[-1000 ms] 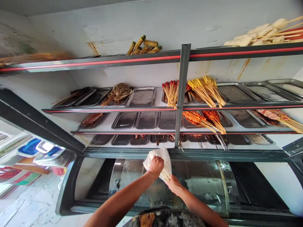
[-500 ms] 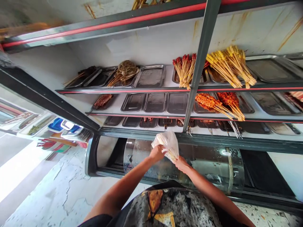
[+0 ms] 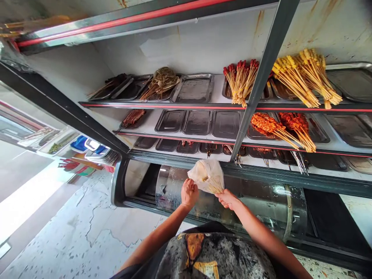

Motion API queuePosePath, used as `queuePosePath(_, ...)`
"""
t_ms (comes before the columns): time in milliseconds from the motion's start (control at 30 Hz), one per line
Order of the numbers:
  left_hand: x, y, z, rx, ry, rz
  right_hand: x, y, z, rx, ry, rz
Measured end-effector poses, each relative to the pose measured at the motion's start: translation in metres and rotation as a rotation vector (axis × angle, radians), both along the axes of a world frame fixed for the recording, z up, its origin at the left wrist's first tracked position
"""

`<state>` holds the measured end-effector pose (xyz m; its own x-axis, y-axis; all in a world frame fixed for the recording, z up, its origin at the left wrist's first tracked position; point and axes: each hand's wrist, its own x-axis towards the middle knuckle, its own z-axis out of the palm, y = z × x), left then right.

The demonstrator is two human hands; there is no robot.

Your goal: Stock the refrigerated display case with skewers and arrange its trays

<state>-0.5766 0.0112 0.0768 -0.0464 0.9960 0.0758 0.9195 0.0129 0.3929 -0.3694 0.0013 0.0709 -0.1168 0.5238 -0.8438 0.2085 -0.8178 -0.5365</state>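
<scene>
A thin, whitish plastic bag (image 3: 207,172) with a bundle of skewers inside is in front of me, above the curved glass of the display case. Pale stick ends (image 3: 215,189) show through its lower right side. My right hand (image 3: 226,199) is closed around those stick ends at the bag's lower right corner. On the opposite side, my left hand (image 3: 190,193) has its fingers curled in against the bag's lower left edge and seems to pinch the plastic. What food is on the skewers is hard to see through the bag.
Above stand shelves with metal trays (image 3: 197,87), red-tipped skewers (image 3: 241,79), yellow-tipped skewers (image 3: 305,75) and orange-red meat skewers (image 3: 267,124). A dark upright post (image 3: 266,73) crosses the shelves. Below lies the curved glass (image 3: 250,201); stacked trays (image 3: 101,157) are at left.
My left hand has shifted left and down from the middle of the bag to its edge. The bag now spreads wider. My right hand still grips the stick ends; the view has moved slightly.
</scene>
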Motion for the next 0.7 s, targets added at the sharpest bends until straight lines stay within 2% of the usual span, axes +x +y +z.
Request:
queuePosePath(67, -0.014, -0.014, -0.004, -0.037, 0.010, 0.005, 0.002, 0.002, 0.005, -0.016, 0.056, 0.002)
queuePosePath(200, -0.033, -0.035, -0.009, -0.206, -0.011, 0.030, 0.002, 0.004, 0.011, -0.017, 0.131, 0.020)
queuePosePath(267, -0.035, -0.035, -0.005, -0.217, -0.031, 0.036, 0.002, 0.006, 0.012, -0.027, 0.120, 0.027)
queuePosePath(333, -0.035, -0.024, 0.003, -0.182, -0.089, 0.038, 0.002, 0.009, 0.011, -0.042, 0.103, 0.027)
queuePosePath(467, -0.028, 0.020, 0.022, -0.182, -0.471, 0.096, 0.006, 0.016, 0.005, -0.072, 0.097, 0.036)
queuePosePath(533, -0.023, 0.038, 0.026, -0.219, -0.627, 0.077, 0.007, 0.018, 0.001, -0.074, 0.099, 0.041)
queuePosePath(633, -0.017, 0.043, 0.016, -0.266, -0.825, -0.013, 0.007, 0.017, -0.004, -0.058, 0.094, 0.038)
queuePosePath(667, -0.017, 0.039, 0.008, -0.283, -0.980, 0.020, 0.007, 0.015, -0.004, -0.052, 0.097, 0.032)
queuePosePath(700, -0.020, 0.033, -0.003, -0.307, -1.174, 0.113, 0.006, 0.014, -0.004, -0.044, 0.104, 0.025)
